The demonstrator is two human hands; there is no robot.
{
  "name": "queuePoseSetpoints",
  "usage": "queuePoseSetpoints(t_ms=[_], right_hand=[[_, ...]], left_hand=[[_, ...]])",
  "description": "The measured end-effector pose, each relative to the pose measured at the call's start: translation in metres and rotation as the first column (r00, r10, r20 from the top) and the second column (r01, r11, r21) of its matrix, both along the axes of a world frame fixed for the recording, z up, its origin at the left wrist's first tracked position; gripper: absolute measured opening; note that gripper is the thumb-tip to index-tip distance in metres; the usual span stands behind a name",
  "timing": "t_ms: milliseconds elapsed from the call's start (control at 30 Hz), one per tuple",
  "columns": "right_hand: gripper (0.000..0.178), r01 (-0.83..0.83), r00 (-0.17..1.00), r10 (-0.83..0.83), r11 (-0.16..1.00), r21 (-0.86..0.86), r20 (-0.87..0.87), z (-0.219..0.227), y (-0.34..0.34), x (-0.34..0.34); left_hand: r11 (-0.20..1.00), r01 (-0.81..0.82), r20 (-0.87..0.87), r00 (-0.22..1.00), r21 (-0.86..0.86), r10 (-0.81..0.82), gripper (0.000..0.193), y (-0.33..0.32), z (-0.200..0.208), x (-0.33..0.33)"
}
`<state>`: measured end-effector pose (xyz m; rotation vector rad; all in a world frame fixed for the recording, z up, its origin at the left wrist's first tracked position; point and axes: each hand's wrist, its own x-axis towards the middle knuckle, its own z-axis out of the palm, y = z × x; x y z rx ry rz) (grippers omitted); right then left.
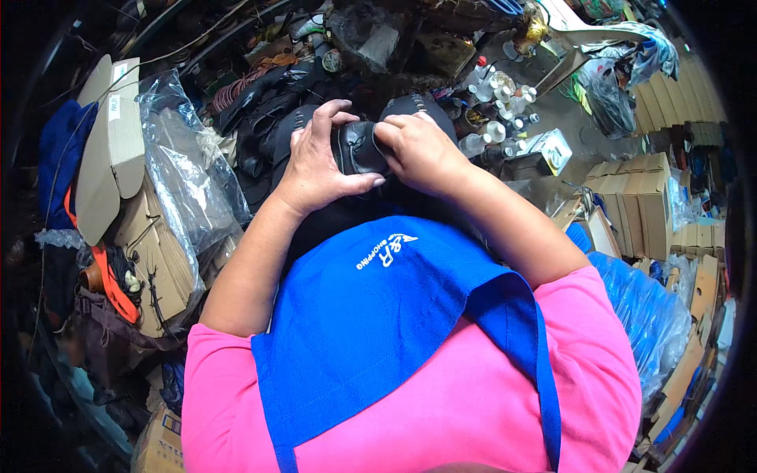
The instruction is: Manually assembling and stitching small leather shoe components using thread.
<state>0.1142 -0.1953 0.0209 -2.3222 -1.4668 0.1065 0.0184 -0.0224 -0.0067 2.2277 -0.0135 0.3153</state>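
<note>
Between my two hands, in front of my lap, is a black leather shoe (359, 147) with a lace-like strand on its upper. My left hand (315, 162) is curved round its left side, the thumb along the near edge and the fingers over the far side. On the other side, the bent fingers of my right hand (422, 151) press together on the shoe's right edge. Those right fingertips are partly hidden behind the knuckles. Below the shoe lies the blue apron (355, 315) that I wear over a pink shirt.
To the left stand flat cardboard pieces (118, 150) and a clear plastic bag (185, 169). Several small bottles (501, 98) and a white can (548, 150) stand on the floor ahead to the right. Stacked cardboard boxes (631, 197) and a blue plastic-wrapped bundle (639, 311) are at the right.
</note>
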Motion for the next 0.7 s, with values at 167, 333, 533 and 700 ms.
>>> queuePoseSetpoints(t_ms=[167,333,533,700], right_hand=[[0.017,-0.095,0.976,0.124,0.982,-0.164,0.181,0.009,-0.006,0.002],[0.017,-0.096,0.963,0.158,0.957,-0.273,0.217,0.018,-0.024,0.014],[0.013,-0.071,0.970,0.120,0.972,-0.223,0.213,0.018,-0.044,0.019],[0.011,0.046,0.991,-0.045,0.999,0.008,-0.123,0.010,-0.048,0.018]], left_hand=[[0.998,0.008,0.006,1.000,0.068,-0.008,0.102,-0.001,0.005,-0.002],[0.998,-0.017,-0.016,1.000,-0.060,0.016,0.097,0.003,-0.001,0.000],[0.999,-0.022,0.022,1.000,0.047,0.021,0.094,-0.002,0.002,0.000],[0.997,0.039,-0.028,0.999,0.069,-0.037,0.096,0.003,0.008,0.001]])
